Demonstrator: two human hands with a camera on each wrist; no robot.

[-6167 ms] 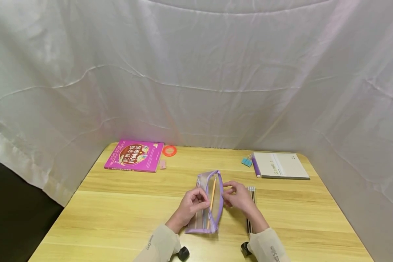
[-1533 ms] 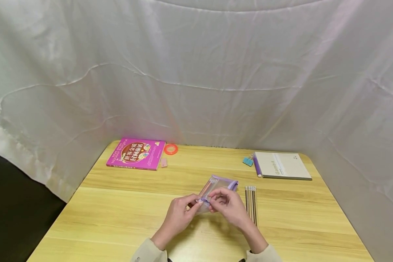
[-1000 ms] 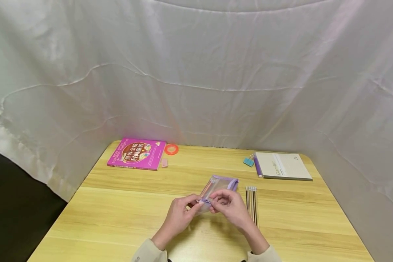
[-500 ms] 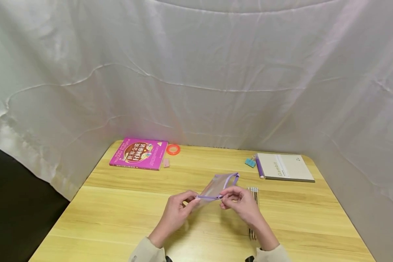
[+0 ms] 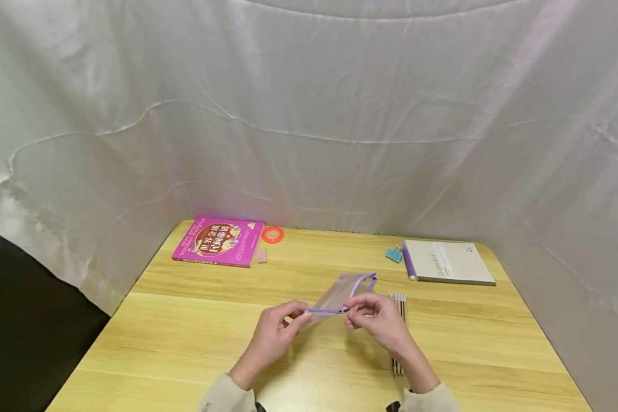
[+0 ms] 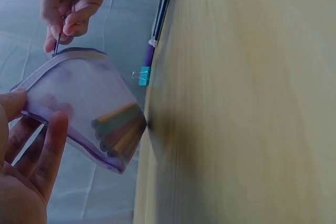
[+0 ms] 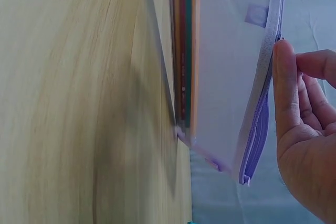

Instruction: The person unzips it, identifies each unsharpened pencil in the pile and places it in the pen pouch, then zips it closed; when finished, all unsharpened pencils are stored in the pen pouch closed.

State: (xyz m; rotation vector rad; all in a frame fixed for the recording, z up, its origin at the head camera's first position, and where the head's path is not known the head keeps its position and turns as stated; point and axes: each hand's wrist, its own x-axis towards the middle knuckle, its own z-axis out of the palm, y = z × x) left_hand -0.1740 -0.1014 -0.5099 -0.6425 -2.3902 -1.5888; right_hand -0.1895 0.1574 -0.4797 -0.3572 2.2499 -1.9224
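Observation:
A see-through mesh pencil case (image 5: 336, 293) with purple trim stands tilted over the table, between the two hands. Several pencils (image 6: 123, 129) lie along its bottom. My left hand (image 5: 273, 332) pinches the left end of the zipper edge between thumb and fingers. Partway along that edge, my right hand (image 5: 380, 321) pinches the small zipper pull (image 7: 280, 38) between thumb and forefinger. In the right wrist view the zipper (image 7: 257, 124) looks joined toward the left hand and gapes at the other end. Loose striped pencils (image 5: 404, 309) lie beside the right forearm, partly covered by it.
A pink book (image 5: 218, 241), a red tape roll (image 5: 273, 234) and a pink eraser (image 5: 261, 256) lie at the back left of the wooden table (image 5: 185, 332). At the back right are teal binder clips (image 5: 393, 255), a purple marker (image 5: 409, 262) and a notebook (image 5: 450, 262).
The pencil case, its mouth wide open at first, has been turned. My right hand has since slid the zipper pull rightward, away from the left hand; the last half second shows little movement.

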